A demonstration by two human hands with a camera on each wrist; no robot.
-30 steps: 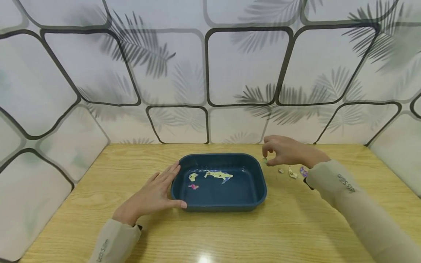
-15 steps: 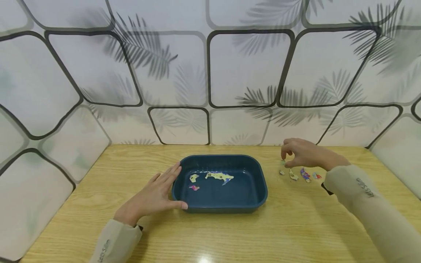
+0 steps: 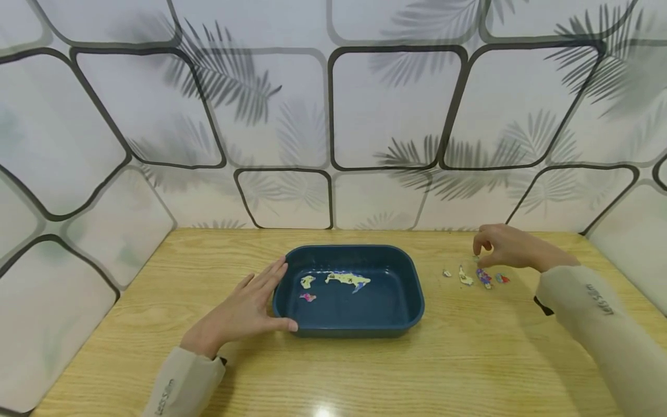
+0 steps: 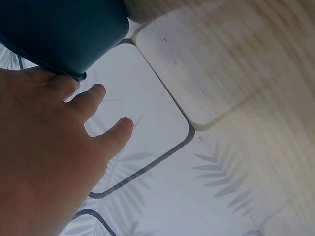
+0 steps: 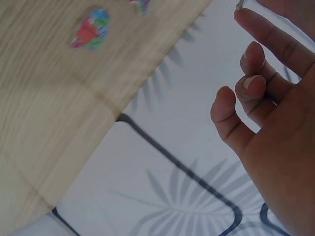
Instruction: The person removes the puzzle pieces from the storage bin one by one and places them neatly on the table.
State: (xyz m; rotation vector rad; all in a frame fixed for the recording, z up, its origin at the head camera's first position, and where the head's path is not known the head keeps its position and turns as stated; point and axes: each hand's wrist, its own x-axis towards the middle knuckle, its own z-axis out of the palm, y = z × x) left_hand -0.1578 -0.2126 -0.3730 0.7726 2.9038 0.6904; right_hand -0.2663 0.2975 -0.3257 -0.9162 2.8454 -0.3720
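Note:
My left hand (image 3: 239, 313) rests against the left rim of the dark blue basin (image 3: 346, 332), its fingers straight and spread. In the left wrist view, the fingertips touch the underside of the rim. Above the wooden table, to the basin's right, my right hand (image 3: 513, 246) pinches a small, thin greenish cut-out (image 3: 476, 257) between thumb and index finger. Only its edge shows at the fingertips in the right wrist view. Inside the basin lie a long cream-and-blue cut-out (image 3: 346, 279), a small cream cut-out (image 3: 307, 282) and a pink cut-out (image 3: 308, 297).
Right of the basin, a tiny pale cut-out (image 3: 446, 273), a cream cut-out (image 3: 465, 277), a purple-blue cut-out (image 3: 484, 278) and a red-and-blue cut-out (image 3: 502, 278) lie in a loose row on the table (image 3: 443, 370). A patterned white wall covering (image 3: 281, 139) stands behind.
My right hand has moved right, away from the basin's right rim and past the loose row, still pinching the greenish cut-out. The left hand and the basin stay in place.

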